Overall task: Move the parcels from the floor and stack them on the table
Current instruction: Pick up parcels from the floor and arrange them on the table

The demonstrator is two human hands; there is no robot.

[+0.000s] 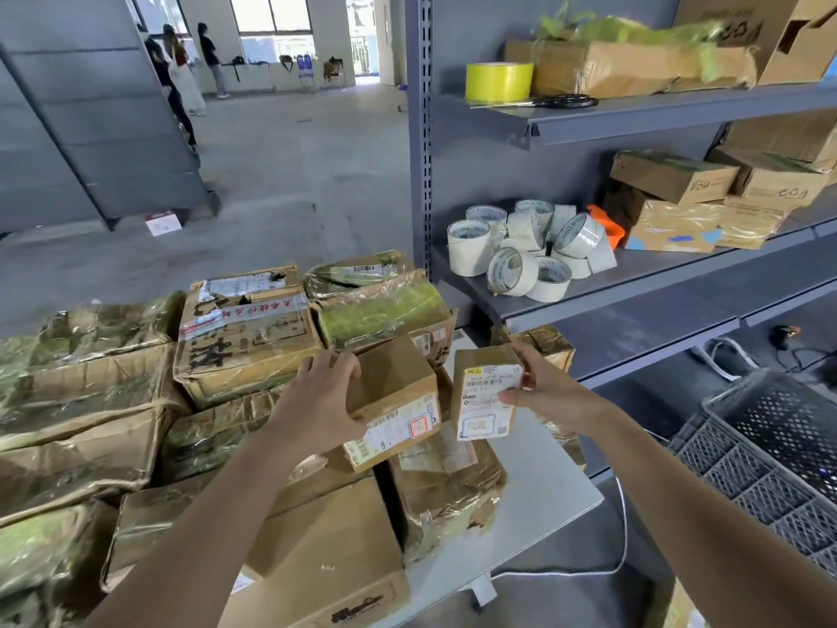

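Small labelled parcel held upright in right hand, bigger brown parcel gripped by left hand, both above stacked parcels on white worktop, tape rolls on grey shelf behind.

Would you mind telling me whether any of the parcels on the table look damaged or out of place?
Yes. The big parcel at the back has a torn label and wrinkled tape, and the one near the table edge has crushed, peeling wrap. The stack is uneven, with several boxes tilted.
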